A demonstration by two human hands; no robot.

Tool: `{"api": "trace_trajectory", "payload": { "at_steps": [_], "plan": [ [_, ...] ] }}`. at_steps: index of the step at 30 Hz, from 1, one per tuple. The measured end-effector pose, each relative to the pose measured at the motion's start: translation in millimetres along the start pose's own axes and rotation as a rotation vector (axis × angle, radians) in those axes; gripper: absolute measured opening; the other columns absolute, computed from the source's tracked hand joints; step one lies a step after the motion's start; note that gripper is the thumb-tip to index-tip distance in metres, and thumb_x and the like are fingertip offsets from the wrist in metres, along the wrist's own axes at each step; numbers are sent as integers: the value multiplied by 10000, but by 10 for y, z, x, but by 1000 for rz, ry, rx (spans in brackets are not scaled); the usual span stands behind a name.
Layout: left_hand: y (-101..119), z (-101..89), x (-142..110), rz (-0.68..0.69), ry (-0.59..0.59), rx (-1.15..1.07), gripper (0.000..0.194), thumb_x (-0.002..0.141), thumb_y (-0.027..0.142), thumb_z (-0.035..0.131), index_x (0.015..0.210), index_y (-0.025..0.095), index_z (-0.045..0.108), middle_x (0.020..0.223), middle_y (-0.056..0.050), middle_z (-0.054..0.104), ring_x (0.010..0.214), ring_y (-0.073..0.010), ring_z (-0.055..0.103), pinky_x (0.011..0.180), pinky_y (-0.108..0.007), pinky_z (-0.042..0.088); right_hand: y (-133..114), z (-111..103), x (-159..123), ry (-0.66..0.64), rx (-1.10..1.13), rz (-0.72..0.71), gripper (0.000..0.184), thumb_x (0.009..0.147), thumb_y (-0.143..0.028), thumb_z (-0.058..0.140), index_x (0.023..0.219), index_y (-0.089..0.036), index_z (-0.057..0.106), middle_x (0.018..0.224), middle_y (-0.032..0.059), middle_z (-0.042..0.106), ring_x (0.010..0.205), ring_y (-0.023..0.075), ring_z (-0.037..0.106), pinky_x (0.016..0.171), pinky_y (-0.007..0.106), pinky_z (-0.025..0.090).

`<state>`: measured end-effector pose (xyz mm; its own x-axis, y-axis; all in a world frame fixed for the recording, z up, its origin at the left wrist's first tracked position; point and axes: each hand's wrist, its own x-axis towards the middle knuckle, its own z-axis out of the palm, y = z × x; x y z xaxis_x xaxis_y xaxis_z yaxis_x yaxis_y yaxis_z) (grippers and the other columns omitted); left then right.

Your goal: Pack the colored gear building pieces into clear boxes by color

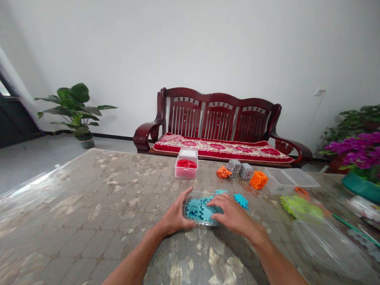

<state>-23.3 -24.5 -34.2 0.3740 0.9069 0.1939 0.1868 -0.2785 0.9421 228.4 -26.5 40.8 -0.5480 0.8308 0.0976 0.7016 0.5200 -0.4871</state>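
the left hand (176,211) and right hand (233,215) are clamping a clear plastic tub (202,224) of teal interlocking plastic pieces (197,209) from both sides, on a mottled beige tabletop (89,198). a loose teal piece (241,200) is lying just beside it. orange clusters (258,180), grey clusters (240,169) and a clear box of red pieces (186,167) are sitting beyond, before a dark red wooden bench (218,118).

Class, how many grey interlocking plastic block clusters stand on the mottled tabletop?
2: the left grey cluster sits beside an orange cluster, and the right grey cluster sits right next to it. Others could be hidden behind them.
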Motion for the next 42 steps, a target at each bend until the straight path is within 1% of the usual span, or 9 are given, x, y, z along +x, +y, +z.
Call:
{"api": "trace_trajectory", "payload": {
  "at_steps": [2,7,13,17,21,27,31,36,42],
  "plan": [
    [6,0,-4,-4,-2,-11,1202,569,523,899,1544,189,282,1484,-174,462,1334,-384,483,1156,-534,349,88,-49,6,71,25,29,324,781,-203,647,1072,-282,764,1169,41,737,1118,250,622,1035,410,423],
    [11,1,-9,-5,0,-20,1176,573,474,904,1540,208,290,1521,-173,421,1366,-389,452,1165,-530,330,472,-206,14,299,-39,240,352,802,-201,561,1100,-231,745,1169,69,736,1130,265,626,1029,424,439],
    [-1,-2,-7,-6,-1,-20,1173,575,466,900,1536,192,285,1526,-178,414,1366,-378,456,1170,-515,330,707,-156,40,124,-177,217,558,716,-189,663,1274,-196,664,1350,90,652,1239,302,549,1071,426,390],
    [-19,-4,-9,-14,-1,-7,1186,567,444,906,1540,190,277,1516,-176,430,1378,-380,442,1174,-517,322,711,-52,82,59,-228,221,479,774,-232,647,1252,-213,676,1314,89,667,1231,314,534,1055,425,383],
    [-36,-5,-7,-16,0,-9,1185,565,421,908,1542,195,277,1525,-173,419,1380,-378,441,1173,-511,323,732,-39,90,79,-260,242,481,775,-177,615,1251,-214,672,1307,87,668,1221,293,549,1065,410,369],
    [-39,-5,-3,-18,-3,-22,1185,566,414,913,1543,194,280,1531,-176,415,1382,-381,445,1177,-518,321,583,-307,2,205,-123,270,620,720,-193,668,1337,-232,611,1330,89,642,1204,279,574,1049,414,403],
    [-34,-7,-3,-11,-3,-13,1178,576,422,909,1544,198,276,1529,-175,418,1379,-379,450,1174,-523,330,324,-418,-70,102,-30,130,601,712,-235,700,1309,-233,627,1277,80,655,1177,267,581,1031,400,425],
    [-25,-5,-2,-10,-5,-15,1192,569,461,898,1534,164,264,1492,-191,450,1355,-377,470,1161,-520,341,119,-354,-93,-84,-104,16,593,698,-224,727,1286,-240,648,1222,71,665,1151,279,556,1003,415,430],
    [-20,4,0,-17,2,-11,1181,568,435,898,1530,164,269,1503,-187,432,1358,-369,463,1163,-508,338,66,-284,-87,-119,-105,-63,382,782,-135,640,1137,-250,726,1147,42,696,1122,241,557,999,380,416]
  ]
}}
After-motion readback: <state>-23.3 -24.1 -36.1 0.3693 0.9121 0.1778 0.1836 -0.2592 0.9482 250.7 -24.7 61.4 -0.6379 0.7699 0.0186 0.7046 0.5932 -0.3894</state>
